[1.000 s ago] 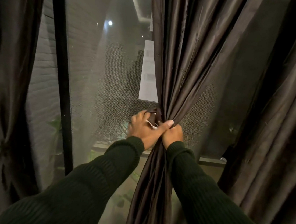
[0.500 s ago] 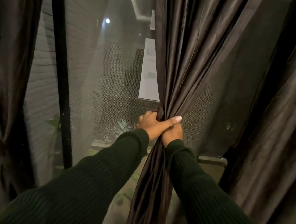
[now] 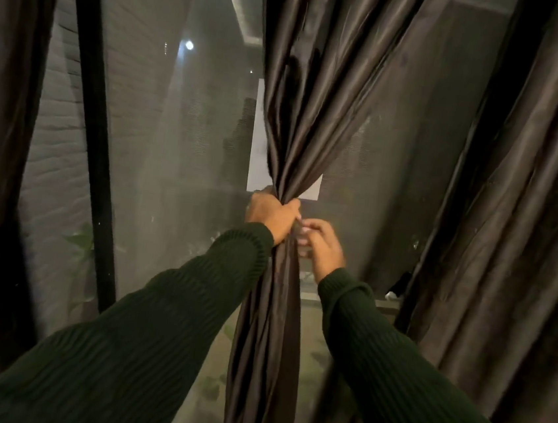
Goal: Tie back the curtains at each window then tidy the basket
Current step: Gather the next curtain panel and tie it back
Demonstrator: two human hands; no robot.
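Curtain (image 3: 294, 116), centre frame: bunch now gripped by left hand (image 3: 272, 215) alone; right hand (image 3: 319, 244) has come off, fingers pinching something small, apparently the tie, so knotting looks under way.

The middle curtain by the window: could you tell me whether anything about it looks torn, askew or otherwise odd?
Nothing stands out. The middle curtain hangs in smooth folds, bunched where the left hand grips it; the right hand works just beside it. No tear shows.
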